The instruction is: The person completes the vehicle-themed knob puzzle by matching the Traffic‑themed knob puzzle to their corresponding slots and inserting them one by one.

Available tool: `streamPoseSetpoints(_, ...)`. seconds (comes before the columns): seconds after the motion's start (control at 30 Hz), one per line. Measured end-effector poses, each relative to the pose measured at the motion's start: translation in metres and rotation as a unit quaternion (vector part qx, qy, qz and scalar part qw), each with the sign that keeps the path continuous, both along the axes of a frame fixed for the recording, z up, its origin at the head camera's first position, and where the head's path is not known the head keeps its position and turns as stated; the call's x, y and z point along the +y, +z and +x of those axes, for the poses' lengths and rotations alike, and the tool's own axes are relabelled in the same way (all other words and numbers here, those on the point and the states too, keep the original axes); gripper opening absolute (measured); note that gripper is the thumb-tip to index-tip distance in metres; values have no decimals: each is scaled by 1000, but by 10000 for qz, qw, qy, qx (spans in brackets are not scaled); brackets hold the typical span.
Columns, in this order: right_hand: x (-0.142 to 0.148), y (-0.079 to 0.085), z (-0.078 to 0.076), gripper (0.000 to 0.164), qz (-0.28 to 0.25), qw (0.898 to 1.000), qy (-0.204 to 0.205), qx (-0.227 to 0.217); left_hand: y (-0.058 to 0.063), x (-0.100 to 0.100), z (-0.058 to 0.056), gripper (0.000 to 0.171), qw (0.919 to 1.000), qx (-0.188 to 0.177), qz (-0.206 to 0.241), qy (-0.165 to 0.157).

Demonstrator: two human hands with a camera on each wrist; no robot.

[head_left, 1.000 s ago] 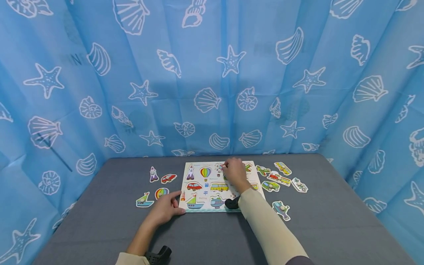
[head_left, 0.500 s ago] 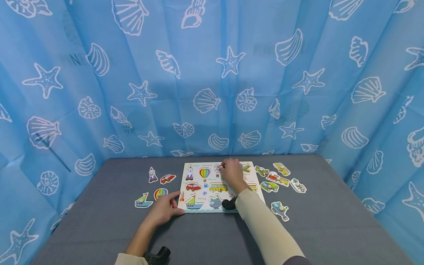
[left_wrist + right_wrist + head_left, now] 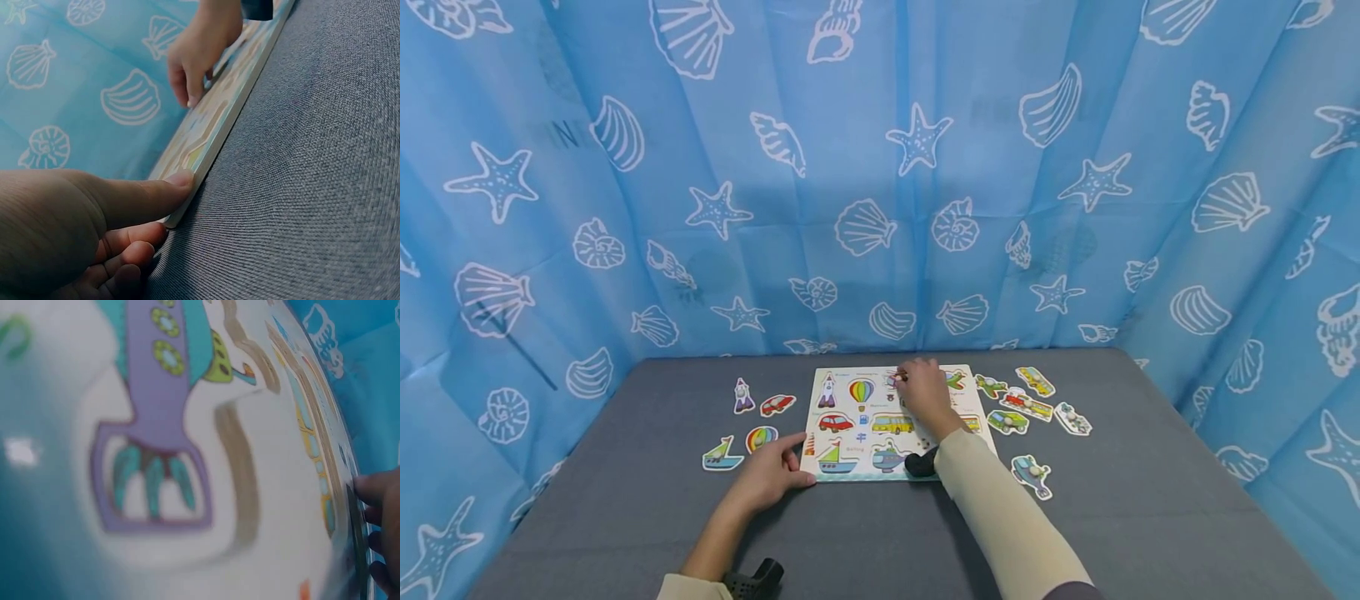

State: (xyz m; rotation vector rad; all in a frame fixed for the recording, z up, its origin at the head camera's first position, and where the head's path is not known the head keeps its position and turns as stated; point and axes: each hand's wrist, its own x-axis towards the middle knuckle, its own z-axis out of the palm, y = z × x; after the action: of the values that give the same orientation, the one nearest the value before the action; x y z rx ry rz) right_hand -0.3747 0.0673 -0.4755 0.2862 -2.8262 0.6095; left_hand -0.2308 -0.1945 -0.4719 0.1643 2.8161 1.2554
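A white puzzle board with printed vehicles lies at the middle of the table. My left hand grips its near left corner: in the left wrist view the thumb lies on top of the edge, with the other fingers curled below and beside the corner. My right hand bends down over the far part of the board, by the helicopter picture. Its fingertips pinch a small puzzle piece, mostly hidden by the fingers. In the right wrist view the hand is at the right edge, against the board.
Left of the board lie a rocket, a car, a balloon and a sailboat piece. On the right are a train, a bus, a submarine and other pieces. A blue shell-print curtain stands behind.
The right hand has shifted slightly at the same far part of the board, its fingertips staying close to it. The left hand keeps hold of the corner, and the loose pieces stay put.
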Motion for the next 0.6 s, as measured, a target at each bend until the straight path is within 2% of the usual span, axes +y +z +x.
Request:
streamPoseSetpoints(0.13, 6, 2, 1, 36, 75, 9996, 268, -94, -1, 1, -1, 69, 10000, -32, -48, 61)
streamPoseSetpoints(0.37, 15, 4, 5, 40, 287, 9967, 650, -391, -4, 2, -1, 70, 9999, -115, -5, -30)
streamPoseSetpoints(0.6, 23, 14, 12, 49, -432, 9893, 980, -990, 0, 2, -1, 69, 9999, -59, -58, 63)
